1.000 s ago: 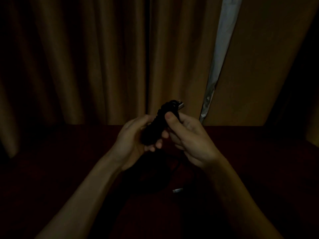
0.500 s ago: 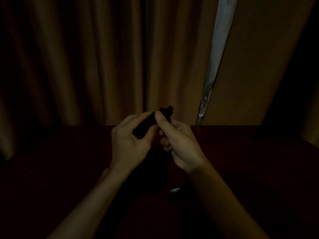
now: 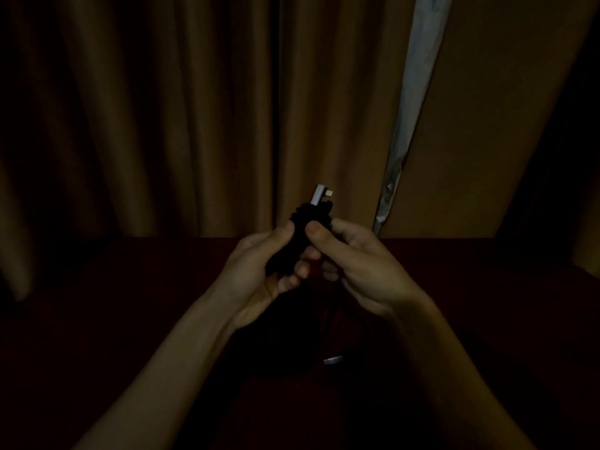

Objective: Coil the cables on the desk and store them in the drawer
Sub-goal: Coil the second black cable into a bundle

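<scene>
Loose plug (image 3: 332, 360) lies on the desk (image 3: 130, 303); its cord is lost in the dark. Above the desk, left hand (image 3: 256, 271) wraps the black cable bundle (image 3: 298, 235). Right hand (image 3: 360, 264) pinches it below the silver connector (image 3: 319, 194). We judge it light, limp and springy: hold mid-wrap, or it unwinds.

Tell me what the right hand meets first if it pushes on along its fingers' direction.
The coiled cable: the right hand pinches it, fingers aimed toward the left hand, which grips the same coil just beyond. Depth is unclear in this dim view.
</scene>
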A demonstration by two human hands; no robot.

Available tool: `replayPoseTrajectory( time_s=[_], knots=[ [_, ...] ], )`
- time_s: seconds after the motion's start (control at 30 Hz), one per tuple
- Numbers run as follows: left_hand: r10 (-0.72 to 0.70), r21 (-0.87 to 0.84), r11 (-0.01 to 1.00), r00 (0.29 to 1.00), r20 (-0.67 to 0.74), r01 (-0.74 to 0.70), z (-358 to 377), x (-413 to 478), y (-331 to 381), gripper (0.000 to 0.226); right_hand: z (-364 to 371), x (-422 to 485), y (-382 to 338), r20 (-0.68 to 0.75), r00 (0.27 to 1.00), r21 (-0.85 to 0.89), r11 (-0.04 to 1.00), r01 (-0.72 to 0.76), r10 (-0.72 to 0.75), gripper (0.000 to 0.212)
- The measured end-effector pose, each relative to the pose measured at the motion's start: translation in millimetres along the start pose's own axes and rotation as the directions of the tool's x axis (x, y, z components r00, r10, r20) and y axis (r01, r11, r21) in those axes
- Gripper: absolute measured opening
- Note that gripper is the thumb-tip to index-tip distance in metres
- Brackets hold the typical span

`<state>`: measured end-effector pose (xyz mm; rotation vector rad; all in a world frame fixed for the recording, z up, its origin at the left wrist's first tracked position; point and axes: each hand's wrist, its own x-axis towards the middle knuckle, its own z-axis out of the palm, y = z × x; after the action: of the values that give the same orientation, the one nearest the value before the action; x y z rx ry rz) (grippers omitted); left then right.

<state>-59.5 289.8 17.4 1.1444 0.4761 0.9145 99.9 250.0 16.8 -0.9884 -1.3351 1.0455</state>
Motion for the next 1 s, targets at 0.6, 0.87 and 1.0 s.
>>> replayPoseTrajectory(
  time_s=[0.6, 0.87, 1.0],
  knots=[
    [0.315, 0.478, 0.842, 0.947, -0.058, -0.25, -15.9, 7.4, -12.6, 0.031, 17.9, 0.3, 2.0, -0.072, 0.996, 0.096, 0.994, 0.057, -0.05, 0.036],
    [0.102, 0.175, 0.98, 0.993, -0.056, -0.091, -7.2, 6.3, -6.9, 0.04, 0.4, -1.1, -2.9, -0.017, 0.996, -0.082, 0.993, 0.084, -0.086, 0.033],
    [0.385, 0.354, 0.885, 0.903, -0.192, -0.302, -6.7, 10.0, -12.5, 0.02, 6.6, -0.2, -0.2, -0.047, 0.999, -0.01, 1.0, 0.0, -0.001, 0.031]
  ],
)
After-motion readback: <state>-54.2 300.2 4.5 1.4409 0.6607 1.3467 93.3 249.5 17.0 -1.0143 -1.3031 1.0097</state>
